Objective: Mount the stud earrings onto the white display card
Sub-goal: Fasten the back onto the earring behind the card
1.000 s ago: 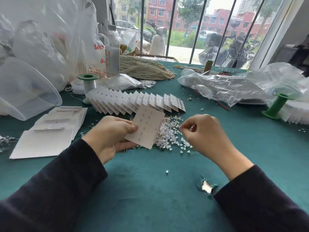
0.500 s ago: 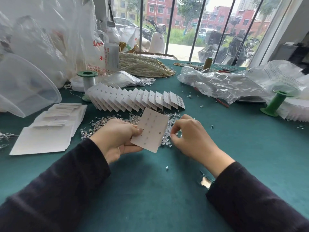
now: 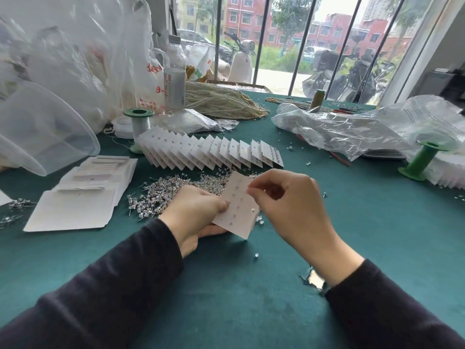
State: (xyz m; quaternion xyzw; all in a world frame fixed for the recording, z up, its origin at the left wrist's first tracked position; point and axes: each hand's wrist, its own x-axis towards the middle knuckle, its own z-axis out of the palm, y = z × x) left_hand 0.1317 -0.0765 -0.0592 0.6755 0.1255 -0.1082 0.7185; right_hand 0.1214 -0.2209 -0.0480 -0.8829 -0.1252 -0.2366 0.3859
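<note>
My left hand [image 3: 193, 212] pinches the left edge of a white display card [image 3: 237, 210], held tilted above the green cloth. Several small studs sit in the card's holes. My right hand [image 3: 289, 202] is over the card's upper right corner, thumb and forefinger pinched together at the card's surface; whatever is between them is too small to make out. A heap of loose stud earrings [image 3: 171, 190] lies just behind my left hand, and one stray stud [image 3: 256, 255] lies below the card.
A fanned row of filled cards [image 3: 208, 153] lies behind the heap. Blank cards [image 3: 75, 202] are stacked at left beside a clear plastic bowl [image 3: 42, 132]. Green spools [image 3: 417, 162], crumpled plastic bags [image 3: 352, 127], a bottle [image 3: 175, 76] and pearl strands [image 3: 216, 99] crowd the back. A tear [image 3: 314, 278] marks the cloth.
My right hand has moved left from the stud heap onto the card's upper right corner. My left hand has kept hold of the card, now tilted more upright.
</note>
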